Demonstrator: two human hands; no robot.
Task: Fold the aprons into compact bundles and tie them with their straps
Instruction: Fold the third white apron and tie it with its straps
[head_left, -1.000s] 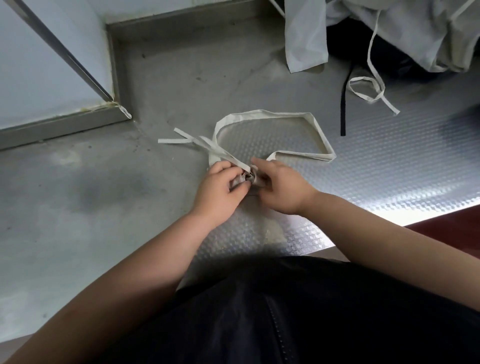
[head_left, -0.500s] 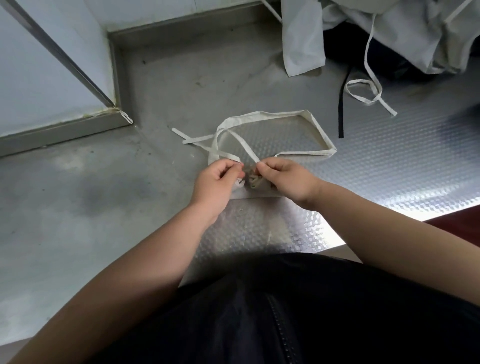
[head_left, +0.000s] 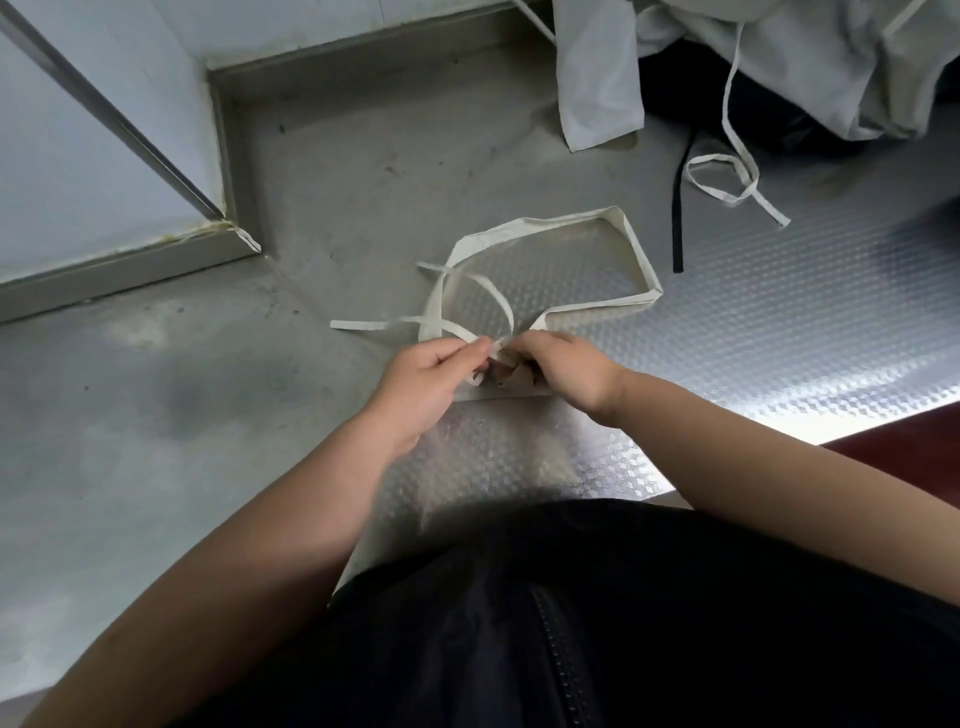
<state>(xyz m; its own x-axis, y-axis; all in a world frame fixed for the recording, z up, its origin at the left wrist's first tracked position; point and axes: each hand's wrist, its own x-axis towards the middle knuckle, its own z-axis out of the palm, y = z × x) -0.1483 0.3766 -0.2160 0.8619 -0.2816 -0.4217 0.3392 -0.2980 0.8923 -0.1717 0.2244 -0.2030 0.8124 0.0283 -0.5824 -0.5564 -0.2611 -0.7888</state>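
Both pinching straps (head_left: 374, 326): left hand (head_left: 426, 384), right hand (head_left: 566, 369); embossed steel counter (head_left: 779, 338), white wall (head_left: 78, 156).

Your folded cream apron (head_left: 498, 389) lies flat on the tabletop (head_left: 779, 338), its neck loop (head_left: 636, 254) spread open beyond it, thin straps (head_left: 374, 326) crossing over.

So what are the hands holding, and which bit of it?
The left hand and the right hand each pinch a thin cream cloth apron strap between thumb and fingertips, right where the straps meet over the folded cream apron bundle.
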